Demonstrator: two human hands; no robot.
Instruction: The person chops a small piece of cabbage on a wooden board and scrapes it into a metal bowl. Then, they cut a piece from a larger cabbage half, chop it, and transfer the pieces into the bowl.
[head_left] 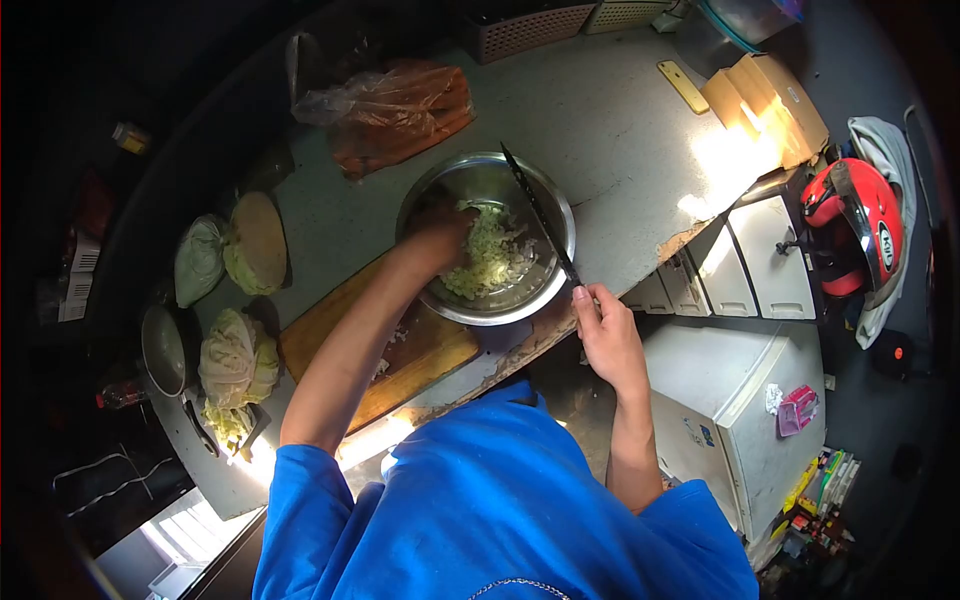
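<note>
A steel bowl (545,195) sits on the grey counter, partly over a wooden cutting board (425,350). It holds chopped cabbage (490,262). My left hand (435,232) reaches into the bowl and rests on the chopped cabbage. My right hand (605,335) grips the handle of a long dark knife (535,208); its blade lies across the bowl's right side, pointing away from me. My blue sleeves fill the bottom of the view.
Cabbage halves (255,243) and loose leaves (235,360) lie left of the board. A plastic bag of carrots (400,110) lies beyond the bowl. A yellow phone (683,86), cardboard box (765,105), red helmet (860,215) and white cabinets (745,400) are to the right.
</note>
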